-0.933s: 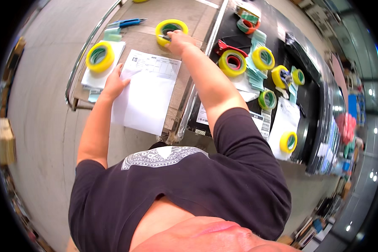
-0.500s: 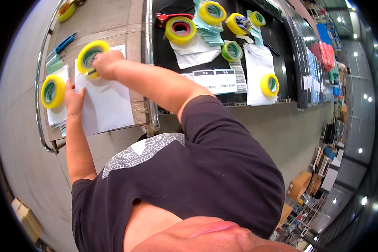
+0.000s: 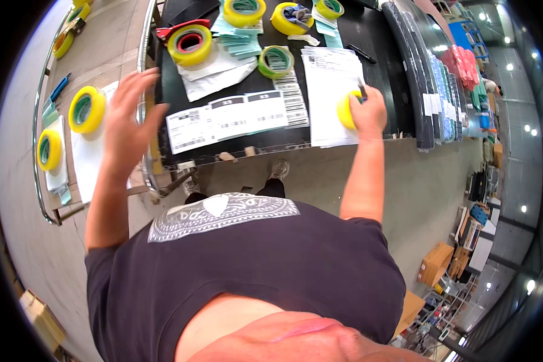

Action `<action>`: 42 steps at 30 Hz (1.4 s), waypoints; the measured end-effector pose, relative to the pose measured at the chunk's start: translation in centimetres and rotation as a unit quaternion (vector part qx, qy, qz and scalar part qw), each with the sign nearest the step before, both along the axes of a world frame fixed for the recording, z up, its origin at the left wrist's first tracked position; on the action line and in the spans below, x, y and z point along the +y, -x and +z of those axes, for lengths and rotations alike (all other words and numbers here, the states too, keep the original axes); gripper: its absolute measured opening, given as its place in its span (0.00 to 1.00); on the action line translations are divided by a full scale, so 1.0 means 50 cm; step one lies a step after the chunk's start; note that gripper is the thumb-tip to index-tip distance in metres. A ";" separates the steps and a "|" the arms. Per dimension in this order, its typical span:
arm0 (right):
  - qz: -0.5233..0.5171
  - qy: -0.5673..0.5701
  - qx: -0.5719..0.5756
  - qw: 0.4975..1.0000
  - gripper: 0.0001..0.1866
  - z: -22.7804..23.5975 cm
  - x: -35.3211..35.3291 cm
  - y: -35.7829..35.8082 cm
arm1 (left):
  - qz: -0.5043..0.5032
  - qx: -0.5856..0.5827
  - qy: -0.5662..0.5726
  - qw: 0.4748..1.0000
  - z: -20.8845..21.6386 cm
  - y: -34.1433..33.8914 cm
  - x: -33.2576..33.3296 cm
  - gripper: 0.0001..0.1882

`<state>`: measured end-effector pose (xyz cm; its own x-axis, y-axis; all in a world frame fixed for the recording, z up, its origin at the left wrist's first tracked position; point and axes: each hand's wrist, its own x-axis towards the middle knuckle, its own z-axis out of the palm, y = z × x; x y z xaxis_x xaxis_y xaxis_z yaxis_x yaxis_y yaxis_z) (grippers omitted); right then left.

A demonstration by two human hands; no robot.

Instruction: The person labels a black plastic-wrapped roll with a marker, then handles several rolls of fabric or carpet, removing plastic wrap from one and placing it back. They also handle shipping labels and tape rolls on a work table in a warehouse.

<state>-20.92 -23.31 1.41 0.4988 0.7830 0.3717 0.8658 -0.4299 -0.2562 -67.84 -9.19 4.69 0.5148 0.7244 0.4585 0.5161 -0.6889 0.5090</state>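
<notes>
My right hand (image 3: 368, 111) grips a small yellow tape roll (image 3: 346, 110) that rests on a stack of white printed sheets (image 3: 330, 84) near the front edge of the black table (image 3: 374, 42). A thin dark pen-like tip sticks up from that hand. My left hand (image 3: 127, 114) hovers with fingers spread and nothing in it, above the metal rail (image 3: 143, 72) between the cart and the table. Left of it, two yellow tape rolls (image 3: 85, 110) (image 3: 48, 149) sit on white paper (image 3: 93, 163) on the cart.
The black table carries label strips (image 3: 229, 117), several yellow tape rolls (image 3: 190, 45) (image 3: 276, 60) (image 3: 244, 11), green label stacks and a red dispenser (image 3: 175, 29). A blue pen (image 3: 59, 87) lies on the cart. Cardboard boxes (image 3: 437, 262) stand on the floor to the right.
My right hand left the roll on the cart and swung right to grip a roll on the black table. My left hand lifted off the paper and opened.
</notes>
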 end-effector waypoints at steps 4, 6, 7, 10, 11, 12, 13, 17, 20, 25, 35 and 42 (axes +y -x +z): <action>0.046 0.133 -0.019 0.990 0.25 -0.054 -0.048 -0.214 | -0.107 0.078 0.027 0.991 -0.048 -0.373 -0.068 0.28; 0.078 0.198 0.026 0.977 0.30 -0.069 -0.036 -0.267 | -0.127 0.138 0.069 0.980 -0.113 -0.551 -0.072 0.30; 0.104 0.273 -0.001 0.956 0.31 -0.064 -0.022 -0.280 | -0.118 0.168 0.094 0.974 -0.145 -0.633 -0.064 0.31; 0.178 0.335 0.013 0.925 0.25 -0.084 0.010 -0.310 | -0.054 0.263 0.127 0.955 -0.227 -0.785 -0.058 0.36; 0.201 0.358 0.010 0.912 0.22 -0.086 0.023 -0.315 | -0.026 0.291 0.129 0.947 -0.244 -0.813 -0.058 0.38; 0.220 0.379 0.005 0.899 0.20 -0.091 0.032 -0.323 | -0.007 0.310 0.145 0.940 -0.251 -0.835 -0.055 0.39; 0.237 0.357 0.006 0.904 0.15 -0.106 0.034 -0.335 | 0.012 0.328 0.161 0.931 -0.258 -0.852 -0.052 0.40; 0.254 0.371 0.044 0.892 0.14 -0.097 0.031 -0.359 | 0.036 0.374 0.182 0.908 -0.258 -0.873 -0.060 0.42; 0.240 0.358 0.125 0.894 0.15 -0.074 0.012 -0.389 | 0.046 0.371 0.182 0.909 -0.255 -0.885 -0.066 0.40; 0.190 0.287 0.309 0.887 0.18 -0.101 -0.005 -0.444 | 0.068 0.336 0.131 0.930 -0.269 -0.879 -0.091 0.29; 0.154 0.096 0.649 0.739 0.22 -0.158 -0.048 -0.535 | 0.031 0.046 0.101 0.993 -0.232 -0.937 -0.186 0.17; 0.074 0.091 0.631 0.767 0.19 -0.057 -0.109 -0.684 | -0.077 -0.081 0.109 0.988 -0.216 -1.069 -0.238 0.24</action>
<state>13.25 -28.77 -1.42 0.2721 0.8471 -0.4565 0.0208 -0.4795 -0.8773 -14.37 -21.09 -6.11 0.5590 0.7343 0.3852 0.3133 -0.6171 0.7218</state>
